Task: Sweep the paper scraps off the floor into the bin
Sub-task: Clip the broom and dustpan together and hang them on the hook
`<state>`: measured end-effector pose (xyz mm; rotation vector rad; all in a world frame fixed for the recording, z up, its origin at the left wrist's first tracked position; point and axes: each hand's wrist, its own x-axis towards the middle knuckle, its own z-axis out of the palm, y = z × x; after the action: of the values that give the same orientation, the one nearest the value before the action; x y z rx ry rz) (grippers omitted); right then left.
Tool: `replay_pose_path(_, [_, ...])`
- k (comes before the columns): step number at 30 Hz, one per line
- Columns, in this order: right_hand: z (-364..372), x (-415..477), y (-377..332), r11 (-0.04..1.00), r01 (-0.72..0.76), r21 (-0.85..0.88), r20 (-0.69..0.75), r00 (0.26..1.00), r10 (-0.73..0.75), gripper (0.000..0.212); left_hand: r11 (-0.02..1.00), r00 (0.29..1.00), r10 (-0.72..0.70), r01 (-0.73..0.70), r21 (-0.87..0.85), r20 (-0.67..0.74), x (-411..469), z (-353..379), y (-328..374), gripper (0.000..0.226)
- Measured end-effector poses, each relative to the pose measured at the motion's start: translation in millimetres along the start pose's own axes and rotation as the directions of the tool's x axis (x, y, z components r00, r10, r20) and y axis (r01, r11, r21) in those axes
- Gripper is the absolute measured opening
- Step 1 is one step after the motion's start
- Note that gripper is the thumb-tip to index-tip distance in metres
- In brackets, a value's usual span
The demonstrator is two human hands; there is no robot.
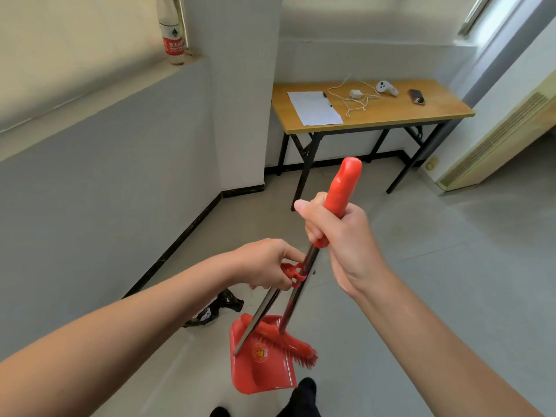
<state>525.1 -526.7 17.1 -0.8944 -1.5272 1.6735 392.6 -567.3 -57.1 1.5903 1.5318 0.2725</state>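
My right hand (340, 236) grips the red handle of a broom (343, 188) with a metal shaft; its red brush head (294, 347) hangs low over the floor. My left hand (267, 263) holds the red clip at the top of the metal-handled red dustpan (258, 368), which hangs just in front of my feet. The brush head lies against the pan's upper part. A crumpled black bag (216, 308), perhaps the bin liner, lies on the floor by the wall, partly hidden behind my left forearm. No paper scraps show on the floor.
A wooden folding table (445, 112) stands against the far wall, carrying a paper sheet (314, 108), a white cable, a controller and a phone. A water bottle (173, 34) stands on the ledge at left. Grey tiled floor spreads to the right; a louvred door (496, 145) stands ajar.
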Motion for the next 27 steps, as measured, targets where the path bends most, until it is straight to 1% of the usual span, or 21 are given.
replay_pose_path(3, [-16.8, 23.0, 4.3, 0.999, -0.029, 0.038, -0.030, 0.999, 0.030, 0.047, 0.999, 0.999, -0.043, 0.044, 0.023, -0.024, 27.9, -0.3, 8.9, 0.035])
replay_pose_path(7, [-48.3, 56.4, 5.8, 0.996, -0.064, 0.057, 0.011, 0.998, 0.064, 0.047, 0.992, 0.990, -0.117, 0.120, 0.042, -0.072, 65.4, -3.9, 22.9, 0.022])
replay_pose_path(9, [-64.4, 73.8, 2.8, 0.996, -0.069, 0.060, 0.042, 0.997, 0.067, 0.047, 0.988, 0.985, -0.131, 0.140, 0.072, -0.113, 83.5, -11.0, 32.7, 0.022])
replay_pose_path(11, [-80.6, 92.0, -1.7, 0.996, -0.076, 0.056, 0.076, 0.995, 0.071, 0.044, 0.983, 0.979, -0.138, 0.155, 0.100, -0.151, 101.1, -20.4, 43.2, 0.028])
replay_pose_path(12, [-88.7, 101.9, -4.5, 0.996, -0.077, 0.052, 0.114, 0.991, 0.071, 0.039, 0.980, 0.975, -0.146, 0.166, 0.111, -0.166, 109.4, -26.2, 47.7, 0.030])
replay_pose_path(14, [-105.6, 119.5, -10.8, 0.994, -0.089, 0.055, 0.255, 0.964, 0.072, 0.018, 0.974, 0.965, -0.174, 0.198, 0.110, -0.196, 121.0, -39.8, 56.5, 0.030])
replay_pose_path(15, [-115.0, 129.1, -12.4, 0.995, -0.098, 0.031, 0.322, 0.943, 0.083, 0.019, 0.973, 0.958, -0.192, 0.215, 0.089, -0.212, 124.2, -47.9, 60.1, 0.028])
replay_pose_path(17, [-137.0, 151.1, -6.3, 0.991, -0.057, -0.124, 0.399, 0.911, 0.102, 0.058, 0.975, 0.944, -0.211, 0.223, 0.019, -0.253, 126.7, -65.2, 61.7, 0.029])
replay_pose_path(18, [-147.6, 161.4, 0.8, 0.973, -0.029, -0.228, 0.419, 0.899, 0.125, 0.071, 0.975, 0.936, -0.213, 0.220, -0.006, -0.281, 127.7, -74.0, 61.3, 0.030])
replay_pose_path(19, [-157.1, 170.6, 8.1, 0.943, 0.004, -0.333, 0.458, 0.875, 0.158, 0.076, 0.977, 0.927, -0.207, 0.211, -0.020, -0.312, 128.7, -83.1, 62.2, 0.031])
replay_pose_path(21, [-164.1, 186.8, 28.2, 0.857, 0.089, -0.508, 0.540, 0.808, 0.236, 0.077, 0.984, 0.916, -0.178, 0.176, -0.038, -0.361, 130.2, -102.6, 67.7, 0.033])
replay_pose_path(22, [-160.5, 193.5, 35.1, 0.824, 0.124, -0.552, 0.563, 0.785, 0.260, 0.080, 0.987, 0.910, -0.160, 0.158, -0.036, -0.382, 131.2, -113.2, 71.6, 0.033])
replay_pose_path(23, [-153.8, 201.0, 38.7, 0.816, 0.138, -0.561, 0.573, 0.776, 0.262, 0.083, 0.989, 0.904, -0.143, 0.149, -0.017, -0.404, 132.4, -124.4, 76.8, 0.031])
replay_pose_path(24, [-145.9, 210.2, 38.5, 0.830, 0.128, -0.543, 0.567, 0.785, 0.250, 0.079, 0.988, 0.895, -0.130, 0.151, 0.015, -0.427, 134.6, -136.6, 82.1, 0.028])
replay_pose_path(27, [-123.5, 251.7, 33.5, 0.908, 0.077, -0.411, 0.486, 0.861, 0.147, 0.039, 0.963, 0.862, -0.119, 0.221, 0.155, -0.492, 145.0, -175.1, 92.0, 0.024])
